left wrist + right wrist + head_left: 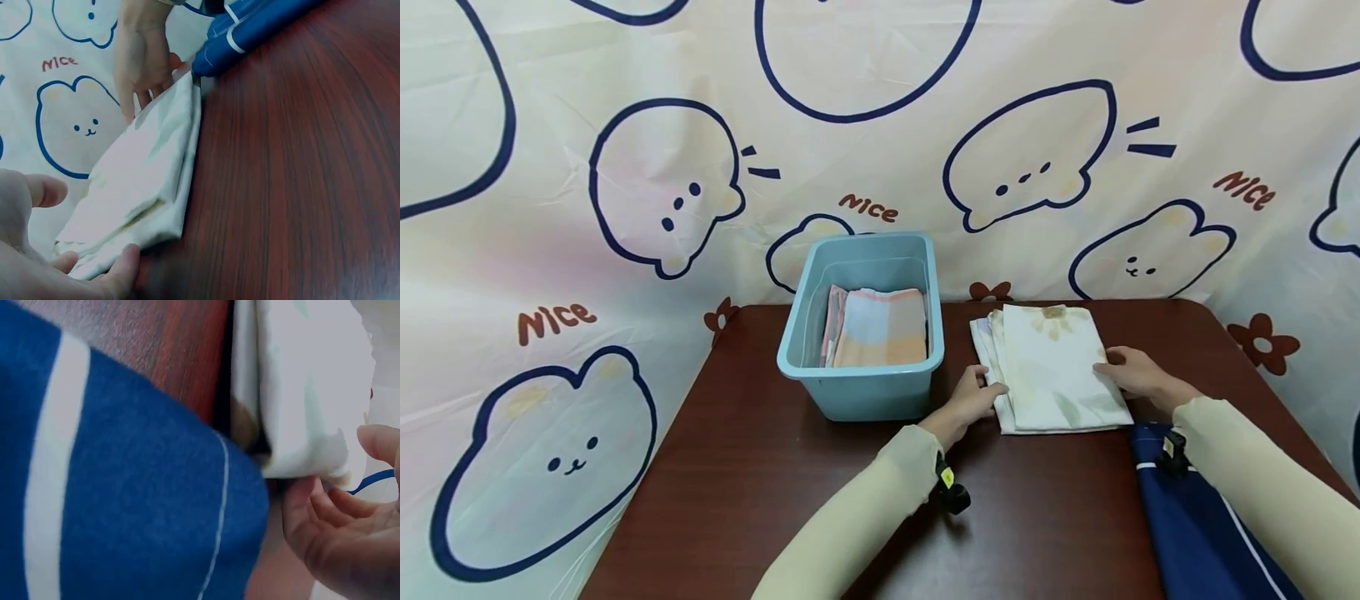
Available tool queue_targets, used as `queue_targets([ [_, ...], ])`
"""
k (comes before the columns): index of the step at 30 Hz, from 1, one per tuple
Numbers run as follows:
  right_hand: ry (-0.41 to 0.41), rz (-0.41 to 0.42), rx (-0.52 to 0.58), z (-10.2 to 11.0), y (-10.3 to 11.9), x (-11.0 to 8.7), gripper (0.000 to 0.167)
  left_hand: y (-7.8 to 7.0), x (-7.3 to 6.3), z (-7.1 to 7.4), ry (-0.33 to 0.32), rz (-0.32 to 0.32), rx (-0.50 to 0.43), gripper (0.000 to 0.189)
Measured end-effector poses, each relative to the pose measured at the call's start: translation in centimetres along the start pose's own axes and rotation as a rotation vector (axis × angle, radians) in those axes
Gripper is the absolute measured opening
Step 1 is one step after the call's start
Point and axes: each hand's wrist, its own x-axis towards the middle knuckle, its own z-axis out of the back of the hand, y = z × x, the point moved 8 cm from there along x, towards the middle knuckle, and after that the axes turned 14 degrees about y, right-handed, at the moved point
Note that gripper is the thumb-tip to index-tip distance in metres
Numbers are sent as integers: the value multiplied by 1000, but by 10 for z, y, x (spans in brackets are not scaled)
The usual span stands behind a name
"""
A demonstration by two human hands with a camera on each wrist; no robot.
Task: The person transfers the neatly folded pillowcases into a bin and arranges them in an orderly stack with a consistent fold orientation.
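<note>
A folded white cloth [1052, 367] with faint floral marks lies on the table, its layers showing along the left side. My left hand [967, 398] is at its left edge. One fingertip touches the cloth there, while another digit [49, 190] stands away in the left wrist view. At the opposite edge is my right hand [1138, 375], with a fingertip over the border. In the right wrist view, its fingers [303, 512] are against the cloth's end. The cloth partly hides these fingertips. Beside my right wrist lies dark blue fabric [1187, 533] with white stripes.
A light blue plastic bin [865, 393] stands left of the cloth, near the table's back edge. Inside it are folded checked cloths [883, 329] in orange, grey and pale blue. The brown table [760, 492] meets a cartoon-printed backdrop [850, 167].
</note>
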Motion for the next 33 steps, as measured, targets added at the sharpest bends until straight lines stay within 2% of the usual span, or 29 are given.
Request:
queue_targets([
  [6,144,46,64,-10,-8,3,82,3,4,0,-31,34,-157,56],
  [10,252,101,178,-21,-6,2,80,9,7,3,-23,71,-207,58],
  [14,325,113,254,-30,-2,0,75,16,9,7,-17,119,-198,35],
  [17,354,125,279,-35,1,-2,75,16,9,9,-8,136,-88,27],
  [21,337,159,279,-37,5,-2,77,10,6,10,11,111,64,56],
  [25,298,160,253,-36,5,0,79,8,4,7,46,84,128,83],
  [28,279,160,244,-36,4,3,80,8,6,3,53,71,144,91],
  [33,251,186,216,-35,5,4,80,10,9,2,26,72,87,98],
])
